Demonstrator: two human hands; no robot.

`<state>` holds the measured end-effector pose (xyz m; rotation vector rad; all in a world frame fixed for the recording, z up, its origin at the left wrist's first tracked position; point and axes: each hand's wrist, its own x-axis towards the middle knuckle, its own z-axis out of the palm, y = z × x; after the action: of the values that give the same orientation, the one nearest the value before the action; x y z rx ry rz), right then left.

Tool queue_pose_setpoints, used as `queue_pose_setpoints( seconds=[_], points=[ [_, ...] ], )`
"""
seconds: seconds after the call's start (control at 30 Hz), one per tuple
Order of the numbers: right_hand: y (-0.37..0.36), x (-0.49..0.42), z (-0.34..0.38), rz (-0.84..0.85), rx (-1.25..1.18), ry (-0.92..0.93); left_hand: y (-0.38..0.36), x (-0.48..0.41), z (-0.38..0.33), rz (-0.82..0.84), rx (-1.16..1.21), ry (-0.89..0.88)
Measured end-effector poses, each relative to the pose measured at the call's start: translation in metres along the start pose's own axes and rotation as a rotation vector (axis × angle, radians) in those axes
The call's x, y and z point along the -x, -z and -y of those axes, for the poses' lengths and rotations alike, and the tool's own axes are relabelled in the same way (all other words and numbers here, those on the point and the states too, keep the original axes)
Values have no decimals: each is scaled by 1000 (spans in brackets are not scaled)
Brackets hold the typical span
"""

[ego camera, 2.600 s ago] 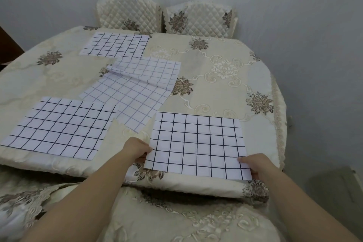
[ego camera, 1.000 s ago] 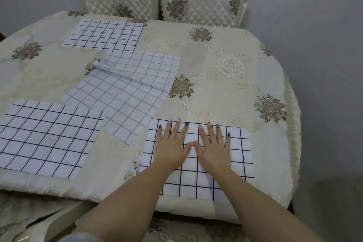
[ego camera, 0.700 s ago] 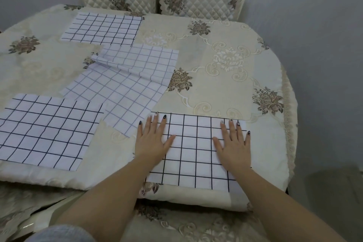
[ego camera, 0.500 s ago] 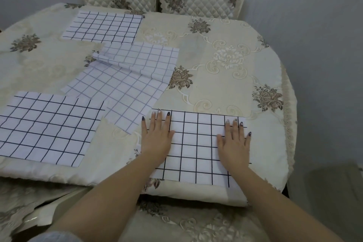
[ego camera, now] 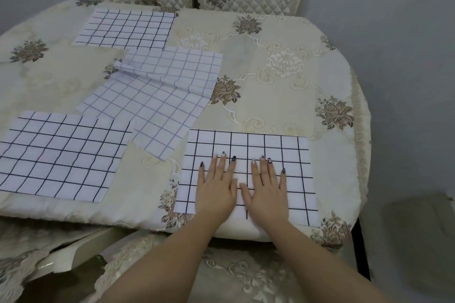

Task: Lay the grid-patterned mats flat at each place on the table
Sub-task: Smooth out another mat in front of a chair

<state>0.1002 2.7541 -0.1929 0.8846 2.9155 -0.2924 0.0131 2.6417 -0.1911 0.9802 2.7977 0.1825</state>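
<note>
**Observer:** Hands?

**Me:** Left hand [ego camera: 216, 189] and right hand [ego camera: 267, 192] are both flat, palms down, fingers straight and a little spread, thumbs nearly meeting. They hold nothing and press on the near-right mat [ego camera: 270, 145].

**Observer:** Where does that mat sit?

**Me:** On the tablecloth [ego camera: 283, 96], at the near right place. Its front edge is close to where the cloth rolls over the rim.

**Observer:** Main risk?

**Me:** Sliding. If I drag my palms back toward me instead of lifting them, I judge the mat could creep over the rim and droop. Sweeping outward too hard could ruck the tablecloth underneath and leave a ridge.

**Observer:** Anything else?

**Me:** The loose mats [ego camera: 152, 96] in the middle, one folded over the other, have a corner pointing at this mat's left side. It looks just apart, though the wide lens makes that hard to be sure of. Reaching across for them could knock the near-left mat [ego camera: 56, 152] askew. The far mat [ego camera: 125, 28] lies flat, well apart.
</note>
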Motion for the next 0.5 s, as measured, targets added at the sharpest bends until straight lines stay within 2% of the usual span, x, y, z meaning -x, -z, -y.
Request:
queue_pose_setpoints(
  seconds=[0.5],
  points=[
    [15,23,-53,81,-14,-186,12,23,44,41,3,183]
  ],
)
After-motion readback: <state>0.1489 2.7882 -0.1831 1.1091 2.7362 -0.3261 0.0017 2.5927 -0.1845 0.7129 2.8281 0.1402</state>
